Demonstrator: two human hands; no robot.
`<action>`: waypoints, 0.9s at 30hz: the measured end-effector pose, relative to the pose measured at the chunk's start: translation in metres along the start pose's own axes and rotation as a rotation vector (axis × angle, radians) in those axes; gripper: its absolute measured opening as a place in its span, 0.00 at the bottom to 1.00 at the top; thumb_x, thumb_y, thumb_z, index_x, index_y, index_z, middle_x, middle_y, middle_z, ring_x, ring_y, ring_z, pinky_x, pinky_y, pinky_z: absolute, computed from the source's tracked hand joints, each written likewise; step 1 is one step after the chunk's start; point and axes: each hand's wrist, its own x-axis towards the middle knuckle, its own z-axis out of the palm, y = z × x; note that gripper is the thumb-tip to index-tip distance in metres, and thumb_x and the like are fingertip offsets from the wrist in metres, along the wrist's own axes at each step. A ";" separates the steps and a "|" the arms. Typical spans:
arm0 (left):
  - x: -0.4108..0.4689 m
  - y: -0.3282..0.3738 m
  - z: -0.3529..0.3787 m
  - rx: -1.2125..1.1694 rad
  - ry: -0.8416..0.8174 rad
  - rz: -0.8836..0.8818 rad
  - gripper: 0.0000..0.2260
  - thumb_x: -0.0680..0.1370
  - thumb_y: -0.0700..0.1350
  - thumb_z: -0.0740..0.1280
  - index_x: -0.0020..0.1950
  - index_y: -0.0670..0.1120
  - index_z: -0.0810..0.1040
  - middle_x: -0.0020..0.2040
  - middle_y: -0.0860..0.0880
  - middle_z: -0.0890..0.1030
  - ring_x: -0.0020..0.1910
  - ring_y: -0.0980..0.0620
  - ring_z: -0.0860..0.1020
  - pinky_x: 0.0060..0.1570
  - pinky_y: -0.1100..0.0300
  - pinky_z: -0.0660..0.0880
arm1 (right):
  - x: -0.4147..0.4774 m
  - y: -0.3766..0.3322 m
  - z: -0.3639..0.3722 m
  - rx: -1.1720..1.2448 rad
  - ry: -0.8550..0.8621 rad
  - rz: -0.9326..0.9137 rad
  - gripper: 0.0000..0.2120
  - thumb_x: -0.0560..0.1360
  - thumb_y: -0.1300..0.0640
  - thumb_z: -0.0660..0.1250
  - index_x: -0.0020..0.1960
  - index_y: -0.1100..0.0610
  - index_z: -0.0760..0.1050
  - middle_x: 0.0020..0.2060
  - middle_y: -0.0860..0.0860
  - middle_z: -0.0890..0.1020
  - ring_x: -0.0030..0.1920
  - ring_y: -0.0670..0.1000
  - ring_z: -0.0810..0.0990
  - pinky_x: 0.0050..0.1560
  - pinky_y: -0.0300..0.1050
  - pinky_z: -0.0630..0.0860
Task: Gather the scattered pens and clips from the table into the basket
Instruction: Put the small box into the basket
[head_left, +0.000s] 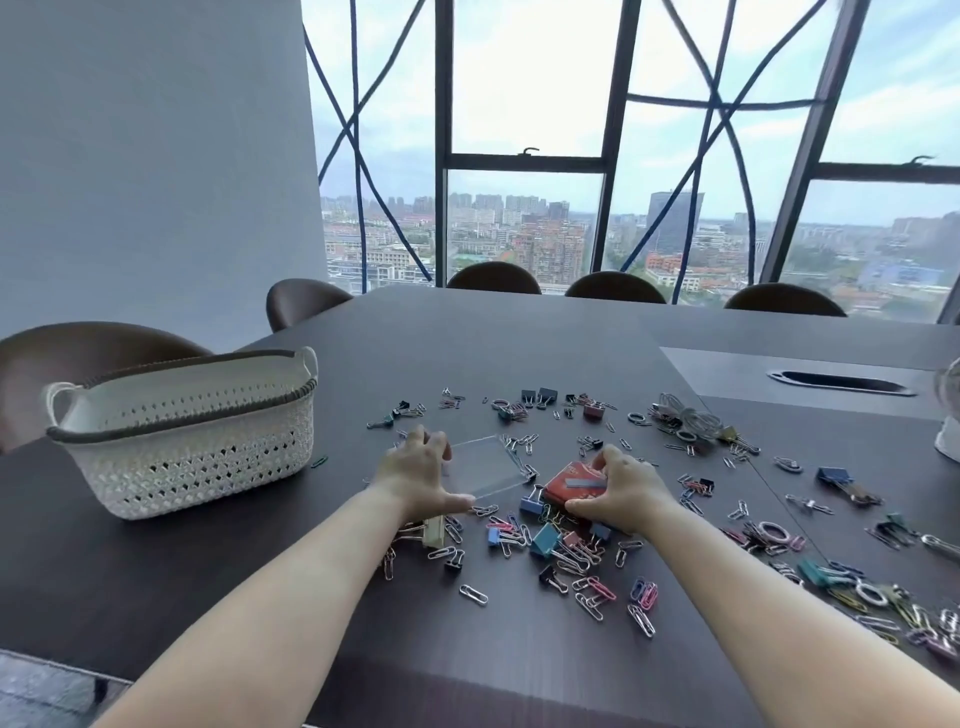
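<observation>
Many paper clips (595, 592) and binder clips (545, 540) lie scattered over the dark table (208, 582), mostly in the middle and to the right. A white woven basket (192, 431) with a dark rim stands at the left. My left hand (421, 473) grips the left edge of a clear flat plastic box (485, 465) that lies on the table. My right hand (623, 493) holds a small red box (574, 483), fingers over its far side and thumb at its near side. No pens are visible.
Brown chairs (493, 278) line the far side and the left end of the table. A recessed cable slot (841, 383) sits at the back right, a white object (948, 431) at the right edge. Large windows stand behind.
</observation>
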 end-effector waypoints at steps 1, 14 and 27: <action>-0.002 0.000 0.000 0.009 0.055 -0.008 0.29 0.66 0.61 0.70 0.59 0.46 0.68 0.59 0.46 0.69 0.56 0.46 0.73 0.57 0.54 0.71 | 0.000 -0.001 0.001 0.015 0.030 -0.008 0.32 0.60 0.41 0.73 0.58 0.53 0.67 0.55 0.54 0.75 0.55 0.55 0.73 0.57 0.48 0.72; -0.043 -0.085 -0.106 0.045 0.620 -0.071 0.35 0.60 0.68 0.55 0.54 0.42 0.73 0.58 0.41 0.73 0.59 0.42 0.73 0.58 0.49 0.68 | -0.008 -0.136 -0.005 0.370 0.322 -0.350 0.27 0.66 0.50 0.73 0.60 0.57 0.67 0.51 0.49 0.67 0.50 0.48 0.68 0.51 0.42 0.68; -0.081 -0.220 -0.139 0.182 0.359 -0.276 0.35 0.71 0.72 0.41 0.59 0.54 0.77 0.72 0.49 0.65 0.75 0.47 0.55 0.69 0.37 0.46 | -0.005 -0.282 0.025 0.517 0.246 -0.589 0.26 0.65 0.46 0.69 0.59 0.54 0.68 0.52 0.47 0.68 0.49 0.47 0.70 0.49 0.42 0.68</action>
